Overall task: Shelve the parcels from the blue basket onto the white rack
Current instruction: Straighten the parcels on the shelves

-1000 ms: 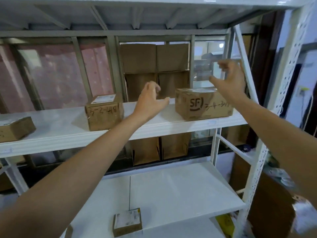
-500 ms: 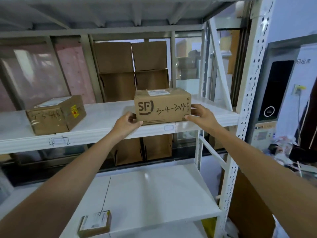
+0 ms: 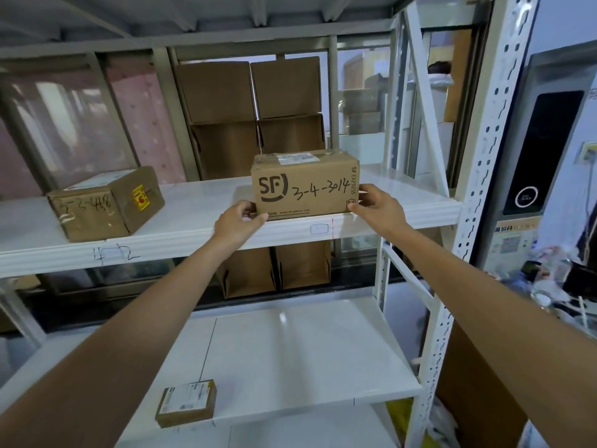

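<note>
Head view: an SF box [image 3: 305,184], marked 3-4-3014 in black pen, sits at the front edge of the white rack's [image 3: 193,234] upper shelf, right of middle. The left hand [image 3: 237,219] has its fingers curled at the box's lower left corner, thumb against the front face. The right hand [image 3: 379,208] pinches the lower right corner, fingers along the side and thumb on the front. Both arms reach up from below. Further left on the same shelf, well apart, stands a taped box [image 3: 105,203] turned at an angle, with a yellow sticker. A small flat parcel [image 3: 186,403] lies at the front edge of the lower shelf. Folded cartons [image 3: 252,118] stand behind the rack.
</note>
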A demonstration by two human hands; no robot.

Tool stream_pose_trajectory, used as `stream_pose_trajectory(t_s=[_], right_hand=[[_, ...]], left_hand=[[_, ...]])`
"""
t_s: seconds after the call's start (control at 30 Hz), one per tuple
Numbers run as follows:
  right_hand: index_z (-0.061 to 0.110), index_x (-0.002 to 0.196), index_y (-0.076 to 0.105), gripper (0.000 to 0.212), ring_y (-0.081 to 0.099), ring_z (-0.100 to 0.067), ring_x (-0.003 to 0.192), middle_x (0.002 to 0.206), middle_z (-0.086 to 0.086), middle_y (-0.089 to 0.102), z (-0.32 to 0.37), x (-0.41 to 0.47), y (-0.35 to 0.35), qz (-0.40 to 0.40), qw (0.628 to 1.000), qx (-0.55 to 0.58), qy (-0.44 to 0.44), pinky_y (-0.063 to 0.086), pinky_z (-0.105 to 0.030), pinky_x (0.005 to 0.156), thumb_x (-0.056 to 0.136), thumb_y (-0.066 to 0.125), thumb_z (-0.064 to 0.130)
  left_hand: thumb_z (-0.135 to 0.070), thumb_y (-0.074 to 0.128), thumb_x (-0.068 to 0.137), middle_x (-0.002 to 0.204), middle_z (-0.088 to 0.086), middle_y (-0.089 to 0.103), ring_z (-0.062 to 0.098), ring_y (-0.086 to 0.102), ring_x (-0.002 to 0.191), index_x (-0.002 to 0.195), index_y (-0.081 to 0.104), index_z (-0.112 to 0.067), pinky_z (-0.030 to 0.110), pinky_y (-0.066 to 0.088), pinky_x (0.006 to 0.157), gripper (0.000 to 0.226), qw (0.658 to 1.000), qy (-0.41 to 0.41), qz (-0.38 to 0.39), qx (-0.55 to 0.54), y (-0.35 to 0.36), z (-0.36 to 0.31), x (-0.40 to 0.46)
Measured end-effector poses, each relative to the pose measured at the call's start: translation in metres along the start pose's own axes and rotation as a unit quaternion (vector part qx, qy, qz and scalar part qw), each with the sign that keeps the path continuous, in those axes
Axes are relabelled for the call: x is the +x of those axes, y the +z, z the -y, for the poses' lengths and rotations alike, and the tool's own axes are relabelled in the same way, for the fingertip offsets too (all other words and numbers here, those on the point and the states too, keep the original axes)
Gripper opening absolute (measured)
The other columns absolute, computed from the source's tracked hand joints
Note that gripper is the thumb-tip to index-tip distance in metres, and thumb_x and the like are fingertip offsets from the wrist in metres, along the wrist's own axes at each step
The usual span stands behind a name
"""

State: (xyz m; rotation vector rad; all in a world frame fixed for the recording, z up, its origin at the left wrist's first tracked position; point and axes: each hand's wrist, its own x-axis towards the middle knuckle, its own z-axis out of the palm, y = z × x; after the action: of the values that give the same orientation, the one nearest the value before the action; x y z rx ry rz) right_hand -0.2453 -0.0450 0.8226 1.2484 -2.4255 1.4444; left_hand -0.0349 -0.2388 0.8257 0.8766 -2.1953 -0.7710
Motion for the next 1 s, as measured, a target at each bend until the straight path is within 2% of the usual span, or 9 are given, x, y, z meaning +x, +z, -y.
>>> stream_pose_trajectory(t_s=[0.07,0.13,0.23,0.3,0.37,0.47,0.67,0.87,1.0], right_hand=[[0.02,0.134,0.053,0.047,0.064,-0.02,0.11,0.127,0.0,0.067,-0.001,-0.001,0.002,-0.002,1.0,0.018,-0.002,0.049,-0.042,0.101,0.09,0.065,0.032],[0.016,0.13,0.056,0.045,0.062,-0.017,0.106,0.126,-0.002,0.064,-0.003,-0.009,0.003,-0.054,0.997,0.055,-0.011,0.051,-0.038,0.098,0.088,0.068,0.027],[0.015,0.108,0.059,0.027,0.056,-0.013,0.09,0.107,-0.003,0.061,-0.01,-0.036,0.013,-0.201,0.977,0.04,-0.056,0.052,-0.036,0.08,0.083,0.067,0.024],[0.017,0.095,0.055,0.018,0.053,-0.015,0.081,0.094,-0.002,0.055,-0.018,-0.059,0.033,-0.221,0.972,0.037,-0.074,0.048,-0.035,0.07,0.081,0.063,0.025],[0.019,0.087,0.05,0.014,0.052,-0.019,0.074,0.085,-0.003,0.052,-0.028,-0.081,0.063,-0.18,0.98,0.035,-0.071,0.046,-0.04,0.067,0.081,0.06,0.026],[0.019,0.087,0.05,0.015,0.052,-0.02,0.07,0.081,-0.004,0.053,-0.045,-0.108,0.12,-0.089,0.995,0.04,-0.032,0.049,-0.044,0.067,0.084,0.064,0.024],[0.013,0.103,0.059,0.027,0.062,-0.023,0.081,0.095,-0.007,0.063,-0.043,-0.151,0.24,0.093,0.993,0.021,0.076,0.052,-0.038,0.077,0.082,0.072,0.025],[0.019,0.109,0.06,0.029,0.065,-0.025,0.096,0.105,-0.008,0.066,-0.027,-0.191,0.375,0.197,0.963,0.026,0.183,0.051,-0.035,0.084,0.083,0.071,0.027],[0.021,0.117,0.059,0.033,0.062,-0.022,0.097,0.115,-0.008,0.064,-0.028,-0.218,0.456,0.231,0.945,0.018,0.232,0.048,-0.029,0.08,0.086,0.067,0.028]], left_hand=[[-0.035,0.064,0.089,0.124,0.002,0.062,0.02,0.056,0.116,0.121,0.057,-0.015,0.032,0.044,0.097,0.039,1.0,0.004,-0.01,-0.006,0.001,0.001,-0.001],[-0.028,0.067,0.087,0.119,0.006,0.061,0.021,0.056,0.112,0.115,0.057,-0.01,0.028,0.043,0.09,0.036,0.997,0.035,-0.072,-0.014,0.002,0.004,-0.009],[-0.014,0.067,0.081,0.1,0.011,0.057,0.024,0.054,0.094,0.096,0.054,-0.004,0.033,0.045,0.08,0.022,0.967,0.134,-0.215,0.017,-0.001,0.021,-0.038],[-0.01,0.063,0.078,0.091,0.01,0.052,0.023,0.049,0.084,0.087,0.05,-0.005,0.033,0.041,0.072,0.017,0.955,0.166,-0.241,0.052,-0.003,0.045,-0.063],[-0.007,0.06,0.078,0.085,0.008,0.048,0.024,0.048,0.079,0.083,0.046,-0.008,0.035,0.041,0.069,0.015,0.961,0.16,-0.215,0.062,-0.002,0.079,-0.087],[-0.005,0.061,0.081,0.085,0.005,0.046,0.024,0.049,0.077,0.083,0.045,-0.01,0.036,0.041,0.067,0.017,0.983,0.071,-0.154,0.076,-0.002,0.144,-0.118],[-0.015,0.063,0.087,0.113,0.011,0.057,0.022,0.056,0.094,0.106,0.057,-0.007,0.025,0.039,0.079,0.022,0.982,-0.166,-0.007,0.088,-0.022,0.273,-0.144],[-0.014,0.062,0.085,0.123,0.011,0.057,0.025,0.06,0.107,0.117,0.058,-0.008,0.024,0.041,0.084,0.032,0.965,-0.229,0.099,0.085,-0.043,0.389,-0.158],[-0.017,0.061,0.087,0.124,0.012,0.057,0.023,0.058,0.111,0.12,0.057,-0.011,0.021,0.037,0.083,0.034,0.957,-0.243,0.135,0.082,-0.04,0.461,-0.158]])
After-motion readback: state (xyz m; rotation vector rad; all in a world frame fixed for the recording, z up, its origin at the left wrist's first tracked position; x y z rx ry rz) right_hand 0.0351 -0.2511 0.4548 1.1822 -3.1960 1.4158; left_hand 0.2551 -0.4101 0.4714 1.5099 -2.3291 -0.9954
